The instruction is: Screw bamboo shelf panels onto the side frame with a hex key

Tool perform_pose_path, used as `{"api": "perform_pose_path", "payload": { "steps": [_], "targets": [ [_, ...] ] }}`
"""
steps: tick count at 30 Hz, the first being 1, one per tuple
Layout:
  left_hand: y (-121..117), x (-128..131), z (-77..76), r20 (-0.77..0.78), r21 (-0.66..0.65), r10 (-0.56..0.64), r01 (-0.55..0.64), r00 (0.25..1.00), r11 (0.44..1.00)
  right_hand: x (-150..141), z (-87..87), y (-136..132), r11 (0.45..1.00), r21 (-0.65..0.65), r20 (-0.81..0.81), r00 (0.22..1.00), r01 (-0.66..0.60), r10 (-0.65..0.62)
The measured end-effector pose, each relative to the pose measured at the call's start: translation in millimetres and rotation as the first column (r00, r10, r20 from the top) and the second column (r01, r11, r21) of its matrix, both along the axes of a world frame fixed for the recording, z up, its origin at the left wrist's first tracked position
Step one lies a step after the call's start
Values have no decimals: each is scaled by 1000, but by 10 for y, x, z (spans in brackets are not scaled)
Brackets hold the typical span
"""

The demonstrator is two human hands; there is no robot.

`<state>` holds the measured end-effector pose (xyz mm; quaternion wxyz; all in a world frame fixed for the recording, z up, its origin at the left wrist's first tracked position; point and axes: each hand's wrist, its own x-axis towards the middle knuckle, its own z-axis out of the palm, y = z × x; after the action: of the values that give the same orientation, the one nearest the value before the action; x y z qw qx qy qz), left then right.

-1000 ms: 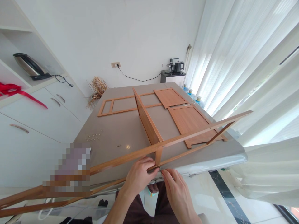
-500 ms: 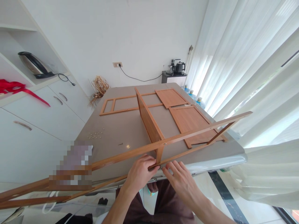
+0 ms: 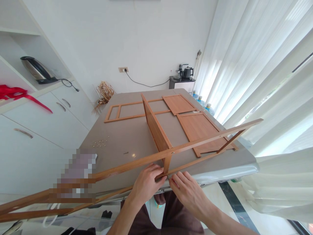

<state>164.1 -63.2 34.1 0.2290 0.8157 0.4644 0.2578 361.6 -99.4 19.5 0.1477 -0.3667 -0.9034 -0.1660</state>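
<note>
A long wooden frame (image 3: 137,163) lies across the table's near edge, with an upright wooden panel (image 3: 155,130) meeting its middle crosspiece. My left hand (image 3: 148,182) is wrapped round the lower rail (image 3: 195,161) just left of that crosspiece, thumb and fingers closed on the wood. Right beside it, my right hand (image 3: 187,186) pinches a small metal screw (image 3: 168,177) at the rail's outer side, below the joint. Its fingertips hide most of the screw. How deep the screw sits cannot be seen.
Beyond the upright panel, a flat open frame (image 3: 122,119) and two panelled pieces (image 3: 178,103) (image 3: 202,132) lie on the table (image 3: 122,137). Several small fittings (image 3: 100,143) and a loose screw (image 3: 125,153) rest at left. The long frame overhangs the table on the left.
My right hand shifts slightly at the screw, its fingers more curled now and its forearm swung out to the right. The left hand keeps its hold. The view has moved slightly.
</note>
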Motion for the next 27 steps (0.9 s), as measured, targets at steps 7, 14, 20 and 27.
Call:
{"api": "perform_pose_path", "payload": {
  "steps": [7,14,20,27],
  "targets": [
    [-6,-47,6,66,-164,62,-51,996,985,15,-9,-3,999,-25,1,1000,-20,20],
    [65,-60,-91,128,-157,256,-236,958,959,31,-28,25,1000,-10,-51,998,-20,20],
    [162,-37,150,181,-48,168,-162,969,986,35,-19,46,1000,-12,-55,998,-19,18],
    [310,-90,471,306,199,63,-128,950,972,31,35,51,1000,-7,-44,999,-21,21]
  ]
}}
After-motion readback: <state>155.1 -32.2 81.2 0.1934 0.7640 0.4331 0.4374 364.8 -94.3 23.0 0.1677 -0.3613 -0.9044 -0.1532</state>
